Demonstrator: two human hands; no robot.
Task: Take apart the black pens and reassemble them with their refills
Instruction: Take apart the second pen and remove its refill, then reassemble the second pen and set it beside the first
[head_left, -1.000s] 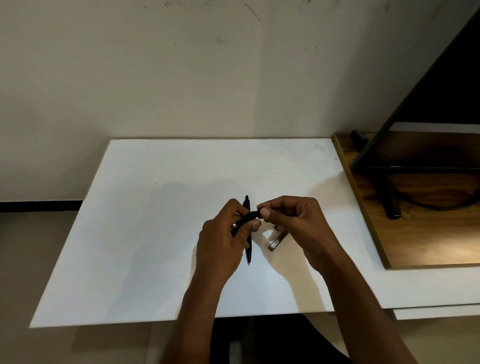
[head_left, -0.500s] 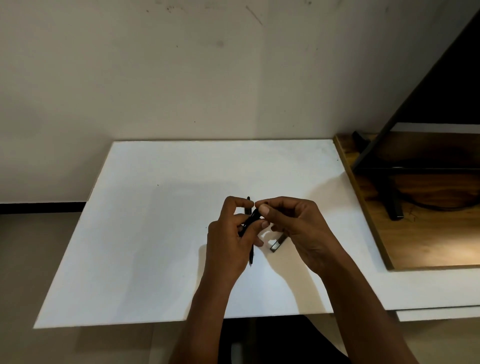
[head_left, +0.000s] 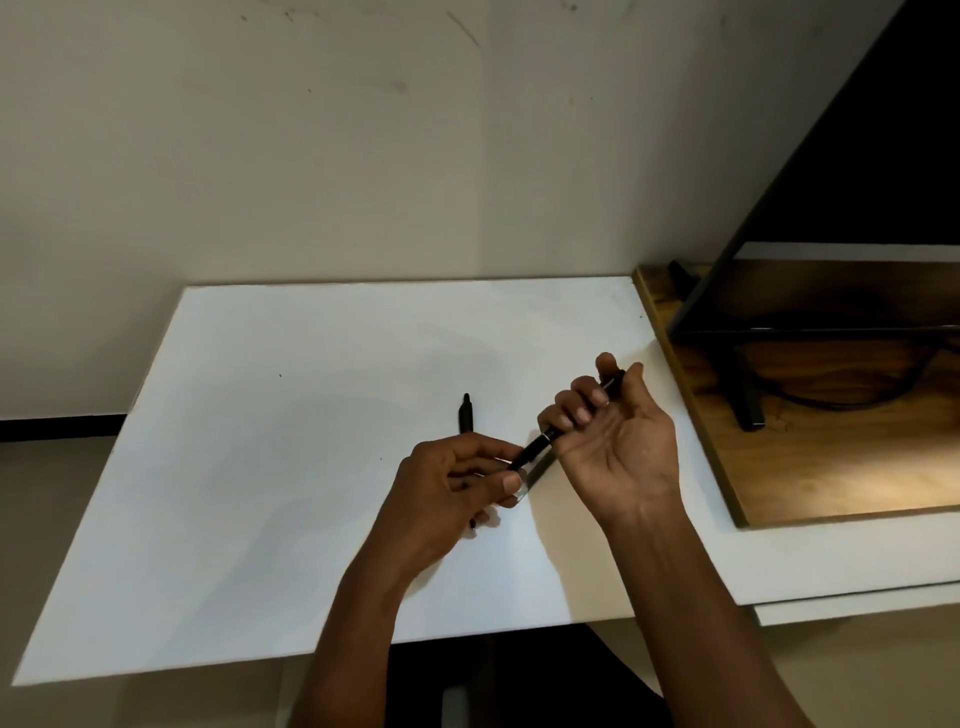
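Observation:
Both hands hold one black pen slantwise above the white table. My right hand, palm up, wraps its fingers around the pen's upper barrel, whose clip end sticks out past the fingertips. My left hand pinches the pen's lower end between thumb and fingers. A second black pen lies on the table behind my left hand, its lower part hidden by that hand. Another dark pen part lies on the table under the held pen, mostly hidden.
A wooden board lies on the table's right side, bearing a black monitor stand and a dark cable. The wall rises directly behind the table. The table's front edge runs close to my forearms.
The hands have drawn apart. My right hand turned palm up and moved right and back with the pen's upper barrel; the pen now stretches out between both hands.

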